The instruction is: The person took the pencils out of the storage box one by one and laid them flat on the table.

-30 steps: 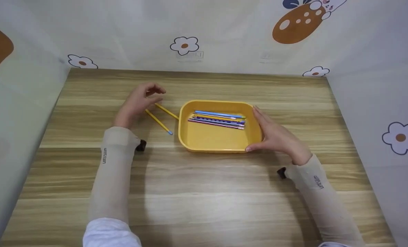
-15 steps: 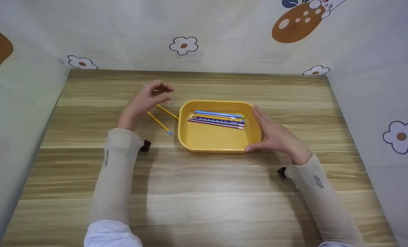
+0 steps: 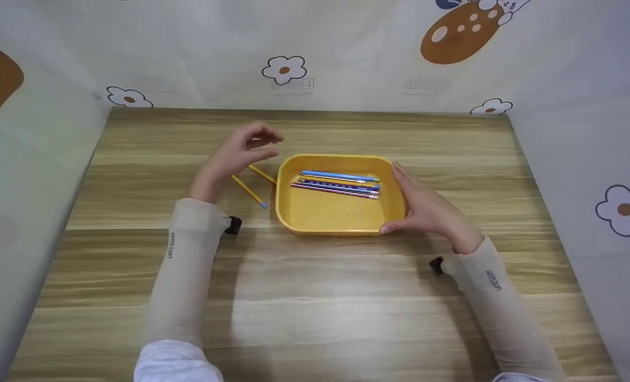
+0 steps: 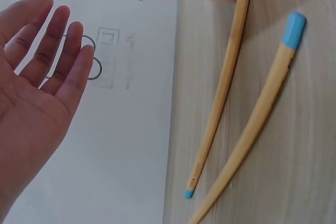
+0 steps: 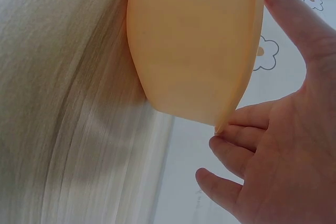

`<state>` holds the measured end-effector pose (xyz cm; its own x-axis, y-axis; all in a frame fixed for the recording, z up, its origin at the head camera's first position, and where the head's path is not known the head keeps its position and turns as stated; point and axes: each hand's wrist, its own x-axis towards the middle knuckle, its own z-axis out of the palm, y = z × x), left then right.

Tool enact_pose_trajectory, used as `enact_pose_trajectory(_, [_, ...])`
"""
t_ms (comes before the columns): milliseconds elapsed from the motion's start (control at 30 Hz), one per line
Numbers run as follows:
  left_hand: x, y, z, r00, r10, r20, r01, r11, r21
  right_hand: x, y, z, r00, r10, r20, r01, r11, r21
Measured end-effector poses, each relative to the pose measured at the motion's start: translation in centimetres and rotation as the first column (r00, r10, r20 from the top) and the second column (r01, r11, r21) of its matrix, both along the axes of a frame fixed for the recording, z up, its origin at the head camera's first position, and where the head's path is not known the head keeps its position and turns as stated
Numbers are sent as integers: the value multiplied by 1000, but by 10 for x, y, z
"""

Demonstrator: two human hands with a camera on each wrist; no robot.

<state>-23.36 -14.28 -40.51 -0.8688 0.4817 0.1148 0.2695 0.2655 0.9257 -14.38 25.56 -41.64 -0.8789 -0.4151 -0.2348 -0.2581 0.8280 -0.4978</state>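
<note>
A yellow plastic storage box [image 3: 336, 218] stands on the table with several pencils [image 3: 339, 185] lying side by side in it. My right hand [image 3: 431, 212] grips the box's right end, thumb at the near corner and fingers at the far one; the right wrist view shows fingertips on the rim. My left hand [image 3: 243, 151] is in the air left of the box, fingers loosely bent, holding nothing. Below it two yellow pencils, a nearer one [image 3: 250, 192] and a farther one [image 3: 263, 174], lie on the table, their other ends hidden by the hand in the head view.
The wood-grain table [image 3: 315, 297] is enclosed by pale printed sheets [image 3: 357, 53] at the back and both sides. The farther loose pencil reaches the box's left wall. A small black camera [image 3: 234, 225] sits on the left wrist.
My left hand has moved right and slightly away from me, over the loose pencils towards the box, still holding nothing. The right hand and box have stayed in place.
</note>
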Motion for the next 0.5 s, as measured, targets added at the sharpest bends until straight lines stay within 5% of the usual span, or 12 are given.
enact_pose_trajectory(500, [-1,23,4,996,-89,18,89,996,-13,0,1,-1,999,28,-37,-28,1000,4])
